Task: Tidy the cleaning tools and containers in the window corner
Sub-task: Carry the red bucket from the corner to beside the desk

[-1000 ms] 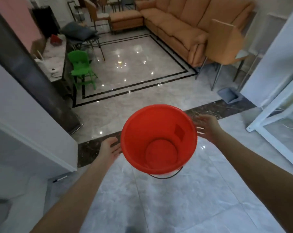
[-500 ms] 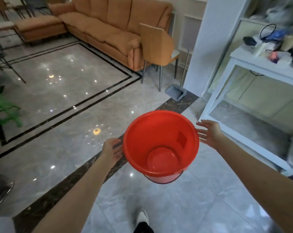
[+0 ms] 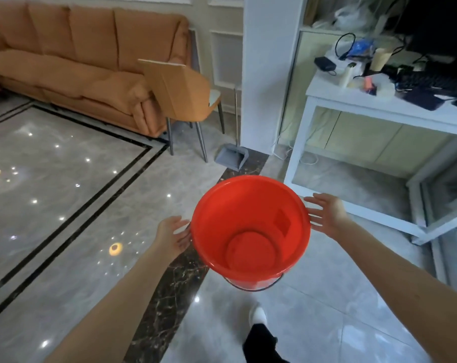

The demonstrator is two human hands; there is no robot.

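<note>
Nearer dustpan [image 3: 231, 159] now; two flat hands [image 3: 251, 226] against one red bucket [image 3: 251, 226].

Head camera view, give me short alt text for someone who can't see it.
A person carries an empty red bucket between the open palms of the left hand and right hand, walking over a glossy marble floor. Ahead, a grey dustpan stands by a white pillar, between an orange sofa and a cluttered white table.

A glossy marble floor [image 3: 65, 205] is carrying an orange sofa [image 3: 78, 74], a chair [image 3: 180, 95] and a grey dustpan [image 3: 231, 159]. A white bench [image 3: 353, 100] is standing at the floor's right edge, holding cluttered cables and small items.
</note>
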